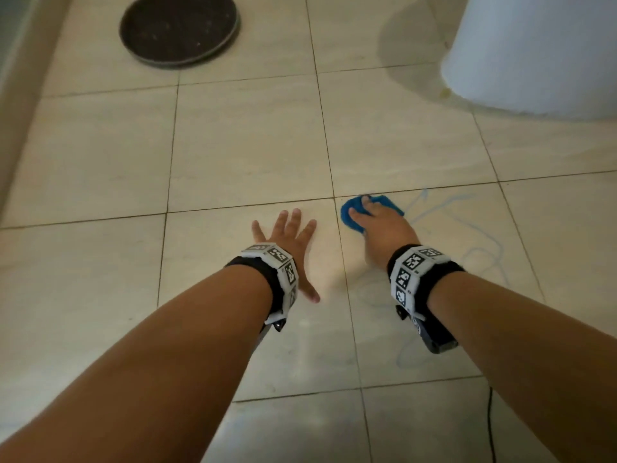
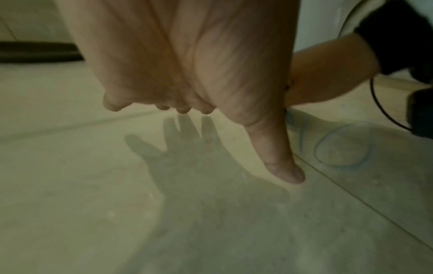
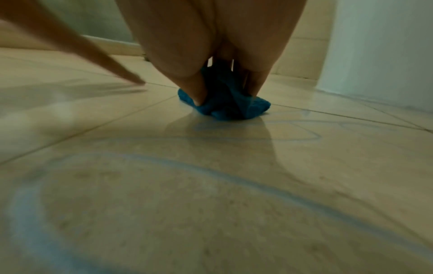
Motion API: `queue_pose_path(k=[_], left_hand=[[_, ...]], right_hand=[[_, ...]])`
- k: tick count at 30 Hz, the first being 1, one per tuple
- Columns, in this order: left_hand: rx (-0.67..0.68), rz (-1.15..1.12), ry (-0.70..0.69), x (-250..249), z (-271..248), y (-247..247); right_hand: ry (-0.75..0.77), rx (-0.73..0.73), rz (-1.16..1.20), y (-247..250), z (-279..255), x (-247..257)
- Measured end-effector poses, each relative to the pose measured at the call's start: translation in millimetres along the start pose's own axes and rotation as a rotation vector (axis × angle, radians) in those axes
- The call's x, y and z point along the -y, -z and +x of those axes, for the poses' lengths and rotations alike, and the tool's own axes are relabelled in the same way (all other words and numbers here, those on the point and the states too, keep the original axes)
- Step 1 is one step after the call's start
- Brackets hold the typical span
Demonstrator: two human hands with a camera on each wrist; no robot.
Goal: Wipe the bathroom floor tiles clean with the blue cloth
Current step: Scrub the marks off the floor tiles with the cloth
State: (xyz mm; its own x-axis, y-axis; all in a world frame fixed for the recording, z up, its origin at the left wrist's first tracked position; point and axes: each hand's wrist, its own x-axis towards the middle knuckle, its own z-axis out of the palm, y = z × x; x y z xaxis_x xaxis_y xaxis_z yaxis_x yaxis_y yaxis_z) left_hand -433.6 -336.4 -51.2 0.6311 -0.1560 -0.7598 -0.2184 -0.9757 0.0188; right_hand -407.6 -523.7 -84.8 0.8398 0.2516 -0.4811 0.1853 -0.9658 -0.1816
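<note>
We see the right hand (image 1: 380,228) bearing down on the blue cloth (image 1: 350,213), which is bunched into a small wad between the palm and the floor tiles (image 1: 250,145). The grip here is a grasp: in the right wrist view the thumb (image 3: 194,92) and a finger on the far side curl down around the cloth (image 3: 225,103), which bulges out below and in front of the hand and touches the tile. From the head view the cloth shows ahead and to the left of the knuckles, with two fingertips lying over its top; it sits just past a grout line, in the near-left corner of its tile.

Pale blue scribbled lines (image 1: 440,208) run over the tile to the right of the cloth and back along the right forearm; in the right wrist view the same marks (image 3: 164,163) loop across the floor close to the camera.

The left hand (image 1: 290,242) is released, fingers spread and straight, holding nothing. In the left wrist view its thumb (image 2: 283,166) touches the tile while the other fingertips stand above their shadow. It lies on the next tile to the left, near the cloth but apart from it.

Both wrists carry black bands with black-and-white marker tags. Farther off, a dark round pan (image 1: 180,28) lies on the floor at upper left, and a white rounded fixture (image 1: 534,51) stands at upper right.
</note>
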Motion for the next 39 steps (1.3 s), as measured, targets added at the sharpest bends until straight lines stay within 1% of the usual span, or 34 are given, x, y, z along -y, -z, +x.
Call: queue_pose_path(k=[2, 4, 7, 10, 12, 13, 14, 15, 16, 17, 18, 19, 21, 22, 24, 25, 27, 29, 30, 32, 34, 36, 37, 39], left_hand=[[-0.001, 0.003, 0.030, 7, -19, 22], [-0.030, -0.001, 0.023, 16, -40, 49], [-0.088, -0.036, 0.016, 31, -64, 91], [-0.116, -0.044, 0.015, 48, -67, 112], [-0.113, -0.031, -0.012, 54, -53, 110], [-0.111, -0.022, -0.028, 54, -42, 106], [-0.110, -0.012, -0.049, 52, -30, 100], [-0.107, -0.005, -0.079, 48, -16, 95], [-0.106, -0.008, -0.109, 42, -3, 88], [-0.107, -0.014, -0.134, 34, 10, 81], [-0.109, -0.023, -0.156, 26, 23, 75], [-0.102, -0.034, -0.170, 19, 35, 68], [-0.072, -0.047, -0.168, 7, 55, 51], [-0.074, -0.034, -0.154, 4, 60, 42], [-0.101, -0.002, -0.143, 1, 64, 31], [-0.104, 0.004, -0.151, 0, 64, 29], [-0.111, 0.005, -0.148, 0, 62, 29], [-0.113, -0.003, -0.142, 0, 61, 33], [-0.105, -0.011, -0.147, -1, 59, 34], [-0.100, -0.014, -0.149, -2, 56, 34], [-0.103, -0.018, -0.149, -2, 58, 33], [-0.106, -0.032, -0.160, -1, 61, 32], [-0.109, -0.039, -0.164, 0, 63, 31], [-0.107, -0.055, -0.165, 1, 64, 28]], right_hand=[[0.056, 0.048, -0.014, -4, -12, 4], [0.072, 0.086, -0.001, 2, -22, 2], [0.031, 0.122, 0.035, 14, -30, 10], [-0.009, 0.125, 0.033, 21, -30, 22], [-0.017, 0.089, 0.068, 28, -25, 23], [-0.025, 0.053, 0.121, 32, -20, 21], [-0.044, -0.010, 0.191, 36, -14, 17], [-0.074, -0.106, 0.277, 39, -7, 13], [-0.097, -0.210, 0.325, 40, -2, 10], [-0.122, -0.275, 0.324, 39, 4, 11], [-0.135, -0.284, 0.297, 37, 9, 16], [-0.127, -0.238, 0.256, 31, 13, 21], [-0.103, -0.102, 0.156, 14, 21, 28], [-0.096, -0.077, 0.115, 10, 24, 28], [-0.120, -0.079, 0.088, 9, 25, 21], [-0.157, -0.084, 0.103, 10, 23, 20], [-0.239, -0.125, 0.184, 8, 19, 35], [-0.265, -0.145, 0.243, 6, 13, 58], [-0.256, -0.147, 0.256, 4, 12, 62], [-0.219, -0.148, 0.252, 4, 12, 49], [-0.199, -0.183, 0.239, 13, 20, 23], [-0.256, -0.264, 0.277, 15, 28, 7], [-0.266, -0.304, 0.275, 11, 30, 8], [-0.200, -0.309, 0.190, 1, 27, 22]])
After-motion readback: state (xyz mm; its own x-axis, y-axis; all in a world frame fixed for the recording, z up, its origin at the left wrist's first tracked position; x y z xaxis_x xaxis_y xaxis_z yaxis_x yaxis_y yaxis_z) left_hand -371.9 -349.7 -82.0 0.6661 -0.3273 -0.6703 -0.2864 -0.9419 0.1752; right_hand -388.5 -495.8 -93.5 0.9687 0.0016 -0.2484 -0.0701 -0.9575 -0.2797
